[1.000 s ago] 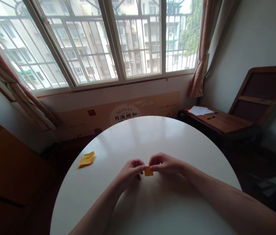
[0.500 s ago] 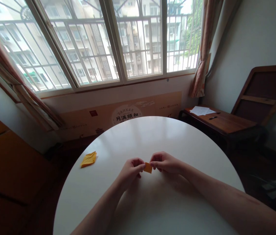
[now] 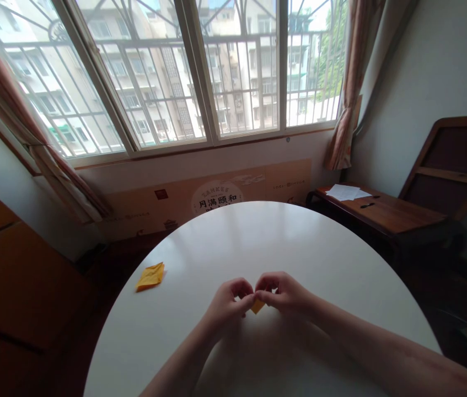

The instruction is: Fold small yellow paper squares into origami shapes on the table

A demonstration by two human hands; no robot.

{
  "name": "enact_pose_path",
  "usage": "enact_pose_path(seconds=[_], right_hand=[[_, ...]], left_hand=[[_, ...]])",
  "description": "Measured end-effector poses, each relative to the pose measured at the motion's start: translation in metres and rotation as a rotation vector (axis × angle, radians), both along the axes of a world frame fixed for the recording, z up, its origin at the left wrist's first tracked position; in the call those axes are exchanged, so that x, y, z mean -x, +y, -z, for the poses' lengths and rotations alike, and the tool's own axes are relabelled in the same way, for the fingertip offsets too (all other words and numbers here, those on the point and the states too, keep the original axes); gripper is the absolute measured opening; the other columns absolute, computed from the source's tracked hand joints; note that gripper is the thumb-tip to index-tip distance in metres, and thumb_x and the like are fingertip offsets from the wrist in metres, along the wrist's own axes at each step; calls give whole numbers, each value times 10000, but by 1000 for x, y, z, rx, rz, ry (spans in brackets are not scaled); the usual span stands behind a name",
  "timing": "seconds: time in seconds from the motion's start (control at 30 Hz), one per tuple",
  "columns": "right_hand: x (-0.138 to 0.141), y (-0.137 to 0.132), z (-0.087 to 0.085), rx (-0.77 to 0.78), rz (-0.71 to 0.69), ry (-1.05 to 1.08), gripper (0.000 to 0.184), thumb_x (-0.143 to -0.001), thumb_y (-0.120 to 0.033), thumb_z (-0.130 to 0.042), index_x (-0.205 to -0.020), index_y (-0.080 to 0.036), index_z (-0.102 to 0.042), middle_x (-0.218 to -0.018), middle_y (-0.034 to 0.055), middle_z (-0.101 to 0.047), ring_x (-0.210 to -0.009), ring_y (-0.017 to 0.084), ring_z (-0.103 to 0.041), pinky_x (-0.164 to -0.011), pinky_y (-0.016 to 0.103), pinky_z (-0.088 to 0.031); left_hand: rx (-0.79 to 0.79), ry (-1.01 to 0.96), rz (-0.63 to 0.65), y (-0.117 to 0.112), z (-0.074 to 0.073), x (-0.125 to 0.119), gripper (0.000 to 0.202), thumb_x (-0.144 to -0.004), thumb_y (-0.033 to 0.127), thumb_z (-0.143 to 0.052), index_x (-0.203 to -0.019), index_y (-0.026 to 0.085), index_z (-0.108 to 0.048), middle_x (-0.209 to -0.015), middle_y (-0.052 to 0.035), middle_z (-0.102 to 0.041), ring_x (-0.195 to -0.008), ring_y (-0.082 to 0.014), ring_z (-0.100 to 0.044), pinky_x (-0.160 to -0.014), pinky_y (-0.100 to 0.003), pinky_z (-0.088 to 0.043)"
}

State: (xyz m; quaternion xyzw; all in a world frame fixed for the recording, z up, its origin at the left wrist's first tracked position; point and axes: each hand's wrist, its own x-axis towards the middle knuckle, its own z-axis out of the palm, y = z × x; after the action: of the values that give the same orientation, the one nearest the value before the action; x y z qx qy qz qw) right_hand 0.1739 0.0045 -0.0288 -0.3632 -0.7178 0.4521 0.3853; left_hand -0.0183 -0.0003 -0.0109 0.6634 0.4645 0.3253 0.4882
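A small piece of yellow-orange paper [image 3: 257, 307] is pinched between my two hands above the round white table [image 3: 299, 237]. My left hand [image 3: 233, 298] grips its upper left edge with thumb and fingers. From the other side, my right hand [image 3: 282, 291] closes on its upper right edge. The thumbs nearly meet, and they cover most of the paper; only its lower corner shows. Off to the left, a folded yellow paper [image 3: 150, 277] lies near the table's edge.
At the right stands a low wooden table [image 3: 411, 212] bearing white sheets [image 3: 347, 192] and a dark pen [image 3: 367, 205]. A printed cardboard panel [image 3: 162, 209] leans below the barred window [image 3: 241, 82]. Brown cabinets [image 3: 14, 286] flank the left side.
My hands have come closer together over the small paper, thumbs nearly touching, so less of it shows. The whole view has shifted slightly. The folded yellow paper stays put.
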Motion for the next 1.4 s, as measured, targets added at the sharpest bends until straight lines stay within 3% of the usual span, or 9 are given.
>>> enact_pose_path(seconds=[0.23, 0.53, 0.83, 1.03, 1.27, 1.4], right_hand=[[6, 0, 6, 50, -13, 68, 95, -766, -219, -628, -758, -144, -685, -696, 17, -671, -649, 139, -569, -582, 227, -408], [8, -11, -10, 74, 64, 65, 83, -738, -198, -598, -706, -142, -649, -637, -6, -605, -596, 113, -487, -546, 222, -346], [4, 3, -8, 70, 88, 41, 89, -693, -217, -569, -683, -147, -623, -617, -10, -573, -592, 119, -479, -549, 234, -350], [-12, 13, -9, 164, 181, 200, 156, -751, -318, -594, -725, -165, -586, -558, -43, -527, -457, 87, -419, -430, 214, -320], [-10, 11, -12, 295, 203, 264, 199, -745, -365, -604, -745, -168, -579, -586, -25, -562, -500, 97, -480, -422, 199, -359], [-4, 3, -12, 328, 141, 251, 233, -743, -388, -638, -747, -161, -585, -578, -30, -560, -473, 84, -463, -416, 198, -355]], left_hand=[[-14, -4, 19, -4, -2, -4, 142, -687, 275, -644, -657, 143, -598, -650, -14, -575, -594, -133, -523, -514, -229, -413], [70, -23, 39, -3, -3, -2, 193, -664, 321, -649, -668, 137, -592, -634, -5, -561, -532, -112, -489, -485, -230, -378], [89, 12, 20, 1, 0, 1, 157, -666, 297, -615, -672, 147, -568, -619, 18, -526, -527, -103, -475, -490, -228, -386], [65, -26, -3, 4, -1, 2, 137, -664, 286, -599, -667, 155, -560, -611, 21, -519, -539, -98, -467, -483, -216, -427], [-3, -80, -96, 7, 4, 4, 269, -739, 415, -648, -747, 164, -548, -625, 25, -515, -539, -106, -493, -455, -207, -448], [-49, -34, -57, 6, 4, 5, 369, -804, 520, -628, -799, 152, -603, -663, 6, -552, -575, -126, -531, -470, -218, -461]])
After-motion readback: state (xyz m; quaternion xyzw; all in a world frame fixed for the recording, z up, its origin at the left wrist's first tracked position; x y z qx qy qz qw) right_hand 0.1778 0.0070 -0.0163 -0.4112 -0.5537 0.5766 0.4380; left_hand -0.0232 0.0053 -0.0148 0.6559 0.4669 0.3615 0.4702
